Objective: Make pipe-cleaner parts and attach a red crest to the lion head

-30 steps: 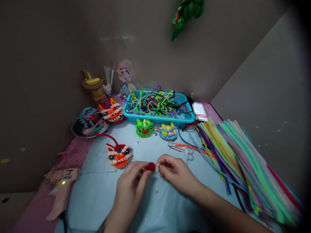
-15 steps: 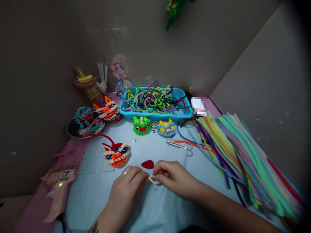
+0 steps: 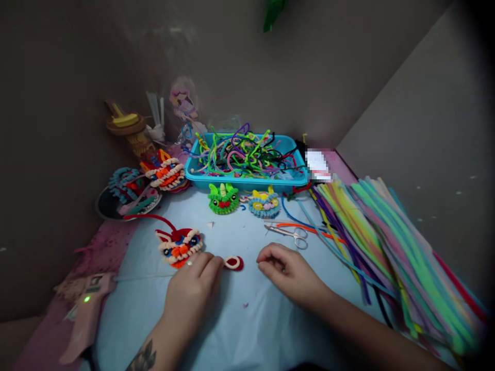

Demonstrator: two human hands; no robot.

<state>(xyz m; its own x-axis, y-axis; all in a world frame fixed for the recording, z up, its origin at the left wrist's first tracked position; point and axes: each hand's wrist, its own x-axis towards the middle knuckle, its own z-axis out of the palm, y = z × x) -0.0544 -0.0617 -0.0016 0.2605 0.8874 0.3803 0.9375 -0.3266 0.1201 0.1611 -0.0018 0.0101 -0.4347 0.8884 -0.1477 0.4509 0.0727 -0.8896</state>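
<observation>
I find the cream loop laid over the red piece on the blue sheet, its left end apparently pinched by the left hand. Should that pinch roll, the loop could slide off the red piece. The right hand is well clear, finger and thumb narrow; I cannot tell whether they meet (nothing shows between them). The left knuckles sit close to the toy face and could nudge it. The glue stick runs toward that hand; a bump could shift the glue gun.
</observation>
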